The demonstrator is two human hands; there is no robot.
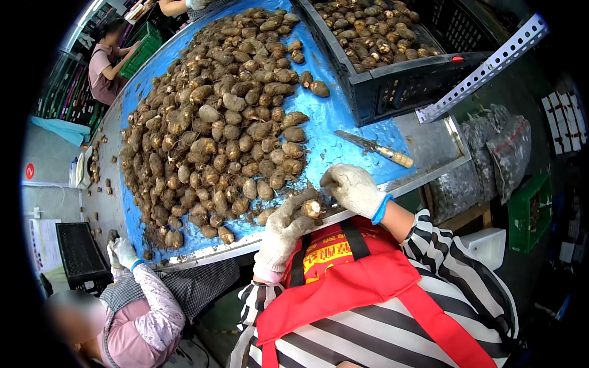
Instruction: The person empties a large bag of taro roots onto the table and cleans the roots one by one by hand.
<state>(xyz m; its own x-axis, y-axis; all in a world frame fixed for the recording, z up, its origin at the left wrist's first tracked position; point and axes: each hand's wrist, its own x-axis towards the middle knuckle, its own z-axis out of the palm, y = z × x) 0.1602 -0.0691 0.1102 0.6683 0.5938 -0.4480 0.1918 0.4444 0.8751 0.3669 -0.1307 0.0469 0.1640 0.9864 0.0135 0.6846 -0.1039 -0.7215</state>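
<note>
My left hand, in a soiled white knit glove, is closed around a small taro at the table's near edge. A pale patch on the taro faces up. Just to the right, my right hand, gloved with a blue cuff, has its fingers curled in beside the taro. Whatever those fingers hold, if anything, is hidden. Beyond them lies a knife with a wooden handle, its dirty blade pointing left. A large heap of brown, hairy taros covers much of the blue sheet.
A black crate of taros stands at the back right, near a perforated metal post. Plastic bags and a green crate are at the right. A co-worker sits at the left; another person holds a green crate farther back.
</note>
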